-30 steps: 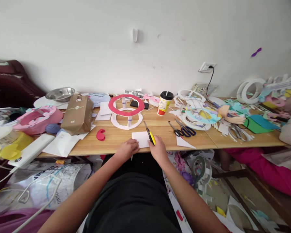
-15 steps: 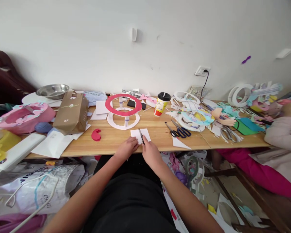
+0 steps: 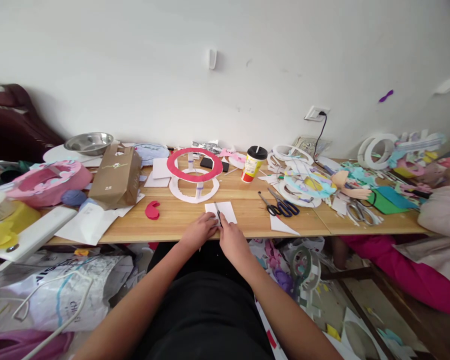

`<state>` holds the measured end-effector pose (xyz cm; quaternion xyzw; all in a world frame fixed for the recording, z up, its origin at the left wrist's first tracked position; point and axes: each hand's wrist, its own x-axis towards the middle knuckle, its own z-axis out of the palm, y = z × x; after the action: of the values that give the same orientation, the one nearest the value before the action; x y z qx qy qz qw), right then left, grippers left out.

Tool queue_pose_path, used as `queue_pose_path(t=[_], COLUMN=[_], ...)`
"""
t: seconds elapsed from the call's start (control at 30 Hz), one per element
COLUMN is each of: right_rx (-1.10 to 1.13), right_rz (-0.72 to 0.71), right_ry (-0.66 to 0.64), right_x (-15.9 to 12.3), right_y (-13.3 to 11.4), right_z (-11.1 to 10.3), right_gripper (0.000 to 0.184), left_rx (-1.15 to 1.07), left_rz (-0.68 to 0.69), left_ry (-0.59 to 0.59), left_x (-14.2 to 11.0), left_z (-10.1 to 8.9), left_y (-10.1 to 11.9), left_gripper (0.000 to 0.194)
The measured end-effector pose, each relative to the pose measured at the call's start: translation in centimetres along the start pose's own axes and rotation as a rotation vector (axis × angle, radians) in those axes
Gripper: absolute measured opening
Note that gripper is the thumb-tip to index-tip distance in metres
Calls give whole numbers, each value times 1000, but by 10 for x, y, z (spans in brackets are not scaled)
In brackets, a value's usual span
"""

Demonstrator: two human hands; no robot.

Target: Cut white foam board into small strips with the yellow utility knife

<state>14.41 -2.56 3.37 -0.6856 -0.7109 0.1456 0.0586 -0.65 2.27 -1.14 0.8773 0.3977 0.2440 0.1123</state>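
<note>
My right hand (image 3: pixel 231 239) is closed around a slim, dark-handled cutting tool that looks like scissors (image 3: pixel 218 212), its narrow blade pointing away from me over a small white paper piece (image 3: pixel 229 212). Curled fingers of my left hand (image 3: pixel 201 229) hold that paper at its near left side, close beside the blade. The handle is mostly hidden by my right hand. A red notched paper disc (image 3: pixel 152 210) lies left of my hands. Beyond them stands a ring frame with a red top ring (image 3: pixel 175 172) and a white lower ring (image 3: pixel 177 195), joined by short posts.
Two scissors (image 3: pixel 281 204) and a white paper scrap (image 3: pixel 283 225) lie to the right. A lidded cup (image 3: pixel 252 165) stands behind. At left are a brown bag (image 3: pixel 114 177) and a pink ring-shaped piece (image 3: pixel 52 187). Another person's sleeve (image 3: pixel 442 210) rests at far right.
The view has shifted slightly, so the table things appear a little farther right and lower. Both hands stay at the white paper, the tool's blade still over it.
</note>
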Motion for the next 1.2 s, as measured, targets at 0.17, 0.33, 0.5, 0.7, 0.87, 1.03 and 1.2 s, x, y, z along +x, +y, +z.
queue_pose_path(t=[0.17,0.33,0.5,0.7,0.87,1.03,1.2], right_rx=[-4,-22,-39,-40,-62,-61,-52], right_rz=[16,15,24,32,23,20,30], right_ry=[-8,-16,-11,-22,-10,-22,-36], right_x=[1,-1,1,1,0,1,3], right_y=[-4,-9,-14,-19,-17,-15,-13], right_z=[-4,-3,-2,-5,-2,-1,-3], right_gripper=[52,52,53,57,55,54,54], left_rx=[-36,-71,-177,-198,-171,-208,-207], left_rz=[65,20,-22,-26,0,-34,-68], left_ry=[20,1,-34,-15,63,37,35], left_x=[2,3,4,2,2,5,9], left_z=[-1,3,1,1,4,1,3], left_y=[-1,-7,-12,-12,-16,-23,-23], left_gripper=[17,24,41,30,14,19,23])
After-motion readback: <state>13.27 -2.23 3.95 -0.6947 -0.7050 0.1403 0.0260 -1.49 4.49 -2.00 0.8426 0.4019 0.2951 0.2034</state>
